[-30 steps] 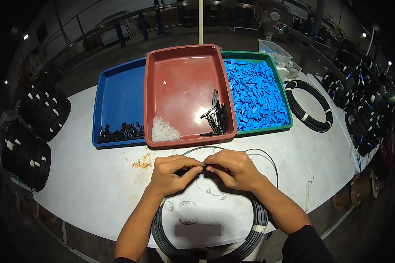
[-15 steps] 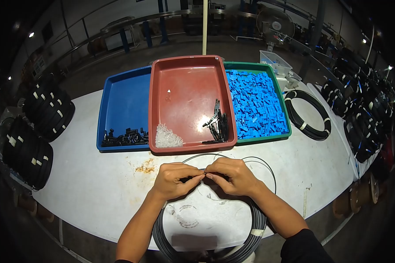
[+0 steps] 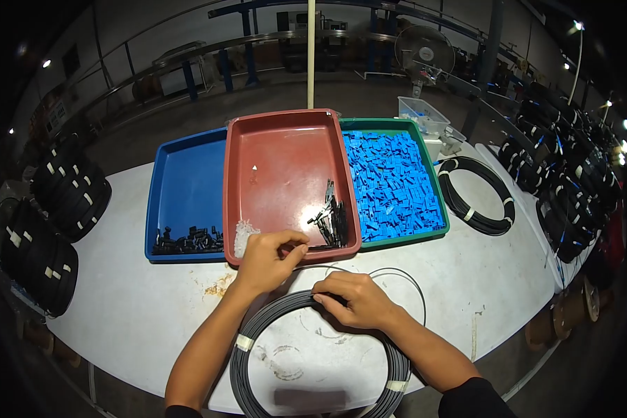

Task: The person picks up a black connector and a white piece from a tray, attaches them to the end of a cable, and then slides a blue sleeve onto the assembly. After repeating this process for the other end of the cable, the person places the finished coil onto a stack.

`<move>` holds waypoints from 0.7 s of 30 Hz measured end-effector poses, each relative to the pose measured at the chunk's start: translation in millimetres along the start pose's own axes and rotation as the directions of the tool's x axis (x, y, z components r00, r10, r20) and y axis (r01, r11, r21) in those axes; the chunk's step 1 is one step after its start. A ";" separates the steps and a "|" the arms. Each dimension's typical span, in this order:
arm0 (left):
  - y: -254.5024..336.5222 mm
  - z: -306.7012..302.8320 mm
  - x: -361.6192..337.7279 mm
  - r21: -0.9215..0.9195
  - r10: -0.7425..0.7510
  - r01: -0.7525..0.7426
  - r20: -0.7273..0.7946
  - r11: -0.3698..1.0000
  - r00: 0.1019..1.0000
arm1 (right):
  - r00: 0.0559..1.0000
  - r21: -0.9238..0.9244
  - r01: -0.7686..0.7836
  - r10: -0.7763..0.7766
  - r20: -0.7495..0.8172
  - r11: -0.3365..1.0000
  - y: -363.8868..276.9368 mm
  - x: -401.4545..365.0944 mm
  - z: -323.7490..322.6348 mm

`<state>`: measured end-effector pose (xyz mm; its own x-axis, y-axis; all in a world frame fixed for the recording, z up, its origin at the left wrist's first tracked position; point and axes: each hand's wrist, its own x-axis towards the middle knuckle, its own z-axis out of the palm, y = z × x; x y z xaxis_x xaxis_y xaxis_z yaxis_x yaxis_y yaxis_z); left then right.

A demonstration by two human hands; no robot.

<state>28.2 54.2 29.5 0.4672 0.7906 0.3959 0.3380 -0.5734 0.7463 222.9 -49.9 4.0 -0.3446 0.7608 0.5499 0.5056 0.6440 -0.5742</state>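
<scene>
We see a cable coil (image 3: 265, 313) of dark grey strands, wound in many close turns and lying flat on the near part of the white table (image 3: 153, 292); two white tape bands (image 3: 244, 342) bind it, one on its left arc, one at the lower right; the right hand (image 3: 352, 299) pinches its top arc; a loose thin strand (image 3: 404, 275) leaves the coil there and curves out toward the trays and round to the right; a small heap of clear plastic pieces (image 3: 242, 232) sits in the near-left corner of the red tray (image 3: 327, 251); the left hand (image 3: 268, 254) is pinched just beside it, and whether it holds a piece we cannot tell.
</scene>
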 end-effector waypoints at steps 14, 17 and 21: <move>-30.2 52.2 75.1 0.286 -0.008 -0.059 0.225 0.957 0.974 | 0.999 0.036 -0.035 0.035 0.009 0.999 6.3 -1.5 1.7; -28.5 50.0 78.2 0.298 0.005 -0.080 0.245 0.951 0.969 | 0.999 0.026 -0.037 0.037 0.009 0.999 6.6 -0.6 1.6; -27.1 51.7 80.2 0.329 0.036 -0.125 0.263 0.936 0.964 | 0.999 0.030 -0.036 0.036 0.005 0.999 7.9 -0.1 1.8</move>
<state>98.7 122.1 13.4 0.6774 0.6852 0.2677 0.5270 -0.7059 0.4733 225.4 -44.7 -1.7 -0.3303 0.7837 0.5260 0.4933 0.6185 -0.6117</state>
